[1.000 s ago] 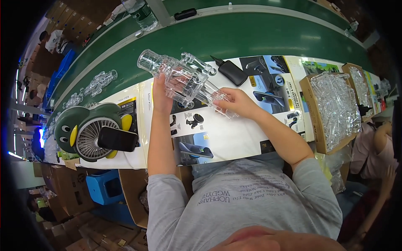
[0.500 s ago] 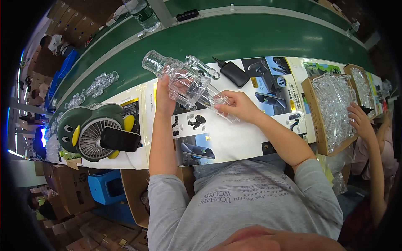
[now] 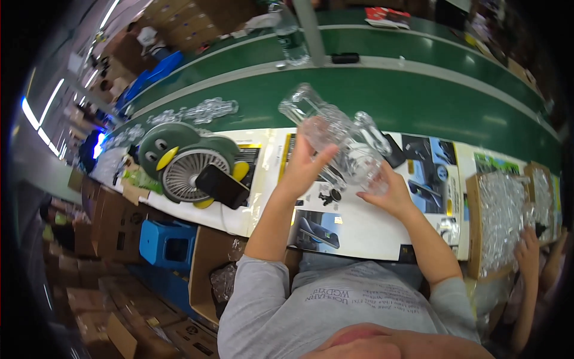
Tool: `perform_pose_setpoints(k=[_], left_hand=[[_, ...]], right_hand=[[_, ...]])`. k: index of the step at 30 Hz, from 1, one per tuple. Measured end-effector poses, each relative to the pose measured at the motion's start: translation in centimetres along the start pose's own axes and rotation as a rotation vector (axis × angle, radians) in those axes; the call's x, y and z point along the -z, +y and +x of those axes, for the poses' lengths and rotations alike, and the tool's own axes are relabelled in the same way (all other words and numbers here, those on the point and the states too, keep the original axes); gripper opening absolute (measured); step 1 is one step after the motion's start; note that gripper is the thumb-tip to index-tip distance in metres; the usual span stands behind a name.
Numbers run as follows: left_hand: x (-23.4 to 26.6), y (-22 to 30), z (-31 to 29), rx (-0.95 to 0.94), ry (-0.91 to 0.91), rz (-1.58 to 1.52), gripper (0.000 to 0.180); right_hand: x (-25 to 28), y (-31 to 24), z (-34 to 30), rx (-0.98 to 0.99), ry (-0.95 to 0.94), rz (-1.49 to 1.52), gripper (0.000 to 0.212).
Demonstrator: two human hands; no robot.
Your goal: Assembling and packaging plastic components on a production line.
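Observation:
A clear, glass-like tubular piece [image 3: 335, 128] with rounded bulges is tilted over the table, its wide end up and to the left. My left hand [image 3: 306, 161] is closed around its middle, thumb across the near side. At the lower right end, my right hand [image 3: 390, 192] grips it with curled fingers; motion blurs the details there. Just beyond my right hand lies a smaller clear tube [image 3: 372, 133]. Next to that tube is a black case-like object [image 3: 394, 151], partly hidden.
A penguin-shaped fan [image 3: 191, 143] with a phone [image 3: 222, 186] leaning on it stands left, before a row of clear pieces [image 3: 209, 110]. At right, a person's hand [image 3: 527, 251] reaches a cardboard box [image 3: 474, 230] of clear pieces. A water bottle [image 3: 291, 42] stands behind.
The whole view has shifted, so the scene sits farther right and lower. My right hand has moved from the thin lower tube to a fuller grip at the piece's lower end.

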State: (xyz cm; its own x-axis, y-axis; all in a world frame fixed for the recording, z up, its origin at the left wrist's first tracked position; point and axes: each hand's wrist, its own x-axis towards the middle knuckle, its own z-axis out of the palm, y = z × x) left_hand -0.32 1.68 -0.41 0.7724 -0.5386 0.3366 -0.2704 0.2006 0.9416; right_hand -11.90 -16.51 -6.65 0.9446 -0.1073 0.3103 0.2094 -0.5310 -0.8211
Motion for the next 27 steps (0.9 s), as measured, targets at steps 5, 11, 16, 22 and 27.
perform_pose_setpoints(k=[5,11,16,22,27], left_hand=[[0.9,4.1,0.8,-0.166,-0.203,-0.474,0.088],[-0.6,4.1,1.1,-0.169,-0.242,-0.544,0.069],[-2.9,5.0,0.7,-0.372,-0.101,-0.383,0.058],[-3.9,6.6,0.6,-0.390,-0.253,-0.424,0.060],[-5.4,5.5,0.6,-0.248,0.033,-0.379,0.055]], right_hand=[[0.0,-0.1,-1.3,0.009,-0.266,0.429,0.058],[-0.7,-2.0,-1.1,-0.144,-0.357,0.379,0.070],[-1.0,-1.6,-0.9,0.012,-0.160,0.290,0.067],[-1.2,-2.9,-1.5,0.022,-0.188,0.342,0.053],[-1.2,-3.4,-1.7,-0.194,-0.193,0.442,0.055]])
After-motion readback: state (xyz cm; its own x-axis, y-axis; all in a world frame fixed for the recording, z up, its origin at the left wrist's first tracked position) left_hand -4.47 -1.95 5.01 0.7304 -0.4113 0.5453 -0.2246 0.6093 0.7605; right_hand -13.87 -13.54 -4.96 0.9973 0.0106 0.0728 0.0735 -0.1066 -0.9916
